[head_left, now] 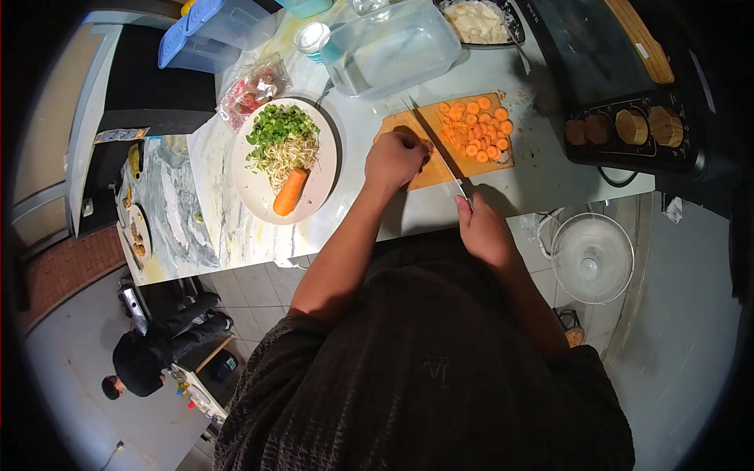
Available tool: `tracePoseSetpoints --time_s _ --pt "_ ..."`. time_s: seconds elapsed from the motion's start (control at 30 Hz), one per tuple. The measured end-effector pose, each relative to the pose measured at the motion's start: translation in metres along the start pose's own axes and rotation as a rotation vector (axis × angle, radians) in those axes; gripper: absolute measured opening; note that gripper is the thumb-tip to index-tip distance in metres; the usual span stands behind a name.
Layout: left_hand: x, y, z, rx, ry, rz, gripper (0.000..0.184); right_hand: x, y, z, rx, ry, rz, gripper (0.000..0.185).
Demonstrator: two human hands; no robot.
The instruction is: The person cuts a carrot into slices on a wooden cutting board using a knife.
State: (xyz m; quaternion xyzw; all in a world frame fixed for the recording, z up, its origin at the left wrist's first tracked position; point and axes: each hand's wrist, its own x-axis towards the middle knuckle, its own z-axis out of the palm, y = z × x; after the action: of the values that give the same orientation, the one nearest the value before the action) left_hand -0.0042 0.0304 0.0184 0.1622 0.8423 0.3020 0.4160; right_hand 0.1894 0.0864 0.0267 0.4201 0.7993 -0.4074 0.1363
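Note:
My right hand (481,224) is closed around the handle of a long knife (440,144), whose blade lies across a wooden cutting board (428,177). On the board's left part, my left hand (398,159) rests with curled fingers on a small piece of carrot (427,149), mostly hidden beneath them. Sliced carrot rounds (481,129) are spread to the right of the blade. A white plate (250,185) left of the board carries chopped greens (281,129), bean sprouts (287,157) and a thick carrot piece (290,192).
Behind the board stand a clear plastic container (393,51) and a tray of pale food (474,22). A plastic bag (255,89) lies behind the plate. At right is a black appliance (628,145); a person (141,357) is at lower left.

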Motion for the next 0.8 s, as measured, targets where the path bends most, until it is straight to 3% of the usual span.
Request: tracePoseSetpoints --time_s 0.43,0.8 --pt "0.005 -0.005 0.002 0.033 -0.001 -0.023 0.032 0.009 -0.003 0.006 0.034 -0.008 -0.001 0.045" --pt "0.008 -0.008 0.003 -0.084 0.005 0.047 0.032 0.011 0.01 0.018 0.028 0.187 -0.133 0.039"
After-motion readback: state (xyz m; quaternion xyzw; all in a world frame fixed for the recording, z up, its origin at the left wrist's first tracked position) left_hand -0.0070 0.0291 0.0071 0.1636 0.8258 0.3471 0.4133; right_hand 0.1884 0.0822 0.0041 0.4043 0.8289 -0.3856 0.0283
